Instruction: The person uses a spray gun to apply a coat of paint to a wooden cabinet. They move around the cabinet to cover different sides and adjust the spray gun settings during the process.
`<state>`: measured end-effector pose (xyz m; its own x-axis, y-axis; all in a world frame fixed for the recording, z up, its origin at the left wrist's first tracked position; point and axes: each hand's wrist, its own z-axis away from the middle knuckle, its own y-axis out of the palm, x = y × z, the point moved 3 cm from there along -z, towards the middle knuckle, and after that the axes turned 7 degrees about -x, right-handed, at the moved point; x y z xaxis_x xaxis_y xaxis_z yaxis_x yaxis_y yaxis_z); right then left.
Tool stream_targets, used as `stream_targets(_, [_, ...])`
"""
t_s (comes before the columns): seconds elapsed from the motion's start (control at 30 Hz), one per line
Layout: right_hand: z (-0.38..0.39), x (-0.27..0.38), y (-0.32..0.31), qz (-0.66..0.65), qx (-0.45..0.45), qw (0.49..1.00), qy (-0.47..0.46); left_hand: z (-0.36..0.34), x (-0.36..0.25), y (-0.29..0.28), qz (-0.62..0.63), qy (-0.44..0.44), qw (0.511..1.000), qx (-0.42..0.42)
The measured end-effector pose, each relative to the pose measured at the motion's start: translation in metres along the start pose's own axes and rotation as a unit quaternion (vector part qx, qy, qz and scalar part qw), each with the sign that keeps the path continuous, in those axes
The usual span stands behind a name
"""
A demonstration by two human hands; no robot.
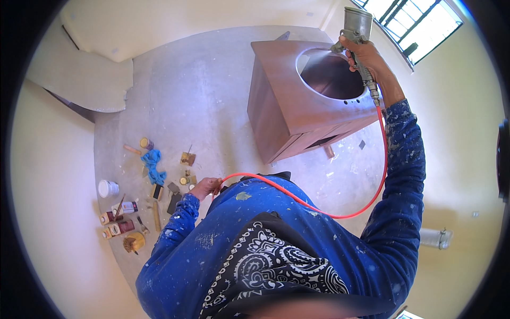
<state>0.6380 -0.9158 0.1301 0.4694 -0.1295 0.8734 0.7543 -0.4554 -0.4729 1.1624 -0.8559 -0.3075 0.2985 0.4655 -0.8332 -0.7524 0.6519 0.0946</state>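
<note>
Brown cabinet (pixel 281 85), one spray gun (pixel 365 75) at its round opening

Grey, scuffed floor (pixel 186 90), flecked with pale marks, spreads beneath our work, and cream walls (pixel 42 159) rise around it. One barred window (pixel 419 26) lets bright light in at the upper right.

The cabinet stands on the floor ahead of us, toward the right. Its upward-facing panel is smooth, with one large round opening (pixel 326 80) and three small holes (pixel 351 101) beside the rim. Our right hand (pixel 366 56) has its fingers wrapped around the gun, the nozzle near the opening and a faint pale mist before it; we cannot tell how far the trigger is pulled. Our left hand (pixel 205 187) has its fingers closed on one red hose (pixel 340 217), which loops across our front and up to the gun's handle.

On the floor to the left we count one white tub (pixel 108 189), three boxy containers (pixel 122 227) with labels, one yellowish pot (pixel 134 242), two short rods (pixel 156 215) lying apart, and at least two small jars (pixel 146 143). Crumpled blue gloves (pixel 153 165) lie among them; we cannot tell how many.
</note>
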Motion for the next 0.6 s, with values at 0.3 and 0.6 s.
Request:
stream_targets(0.3, [0.015, 0.011, 0.010, -0.035, 0.044, 0.998, -0.012, -0.023, -0.038, -0.001, -0.042, 0.047, 0.996, -0.062])
stream_targets(0.6, [0.055, 0.054, 0.031, -0.234, 0.194, 0.953, -0.014, -0.031, -0.283, 0.055, -0.168, 0.378, 0.894, -0.173])
